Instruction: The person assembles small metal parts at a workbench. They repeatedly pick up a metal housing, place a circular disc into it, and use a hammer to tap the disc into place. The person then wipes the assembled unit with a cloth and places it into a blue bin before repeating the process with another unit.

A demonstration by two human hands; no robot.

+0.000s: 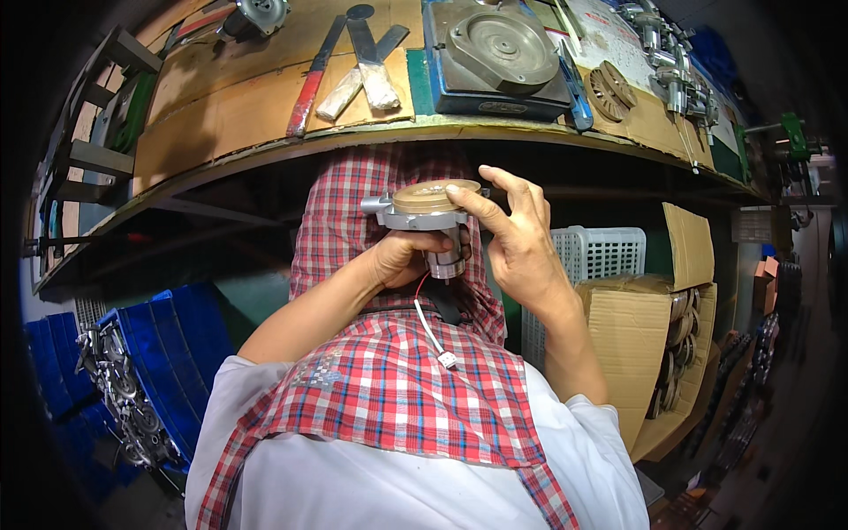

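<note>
In front of my lap, my left hand (402,256) is closed round the cylinder under a silver motor unit (445,262), holding it upright. A round tan disc (420,203) lies on top of its metal housing; a short pipe stub sticks out to the left. A red wire and a white lead with a white plug (447,359) hang down from the unit over the red checked apron. My right hand (526,252) has its fingers apart, with the index fingertip touching the top of the disc. My right thumb is not clearly seen.
On the workbench (203,132) lie a red-handled flat tool (309,97), wrapped blades (375,79), a heavy round-topped fixture (503,53), tan rings (609,91) and several motor units (676,84). An open carton (618,353) and white crate (609,247) stand right; blue bins (168,353) with metal parts stand left.
</note>
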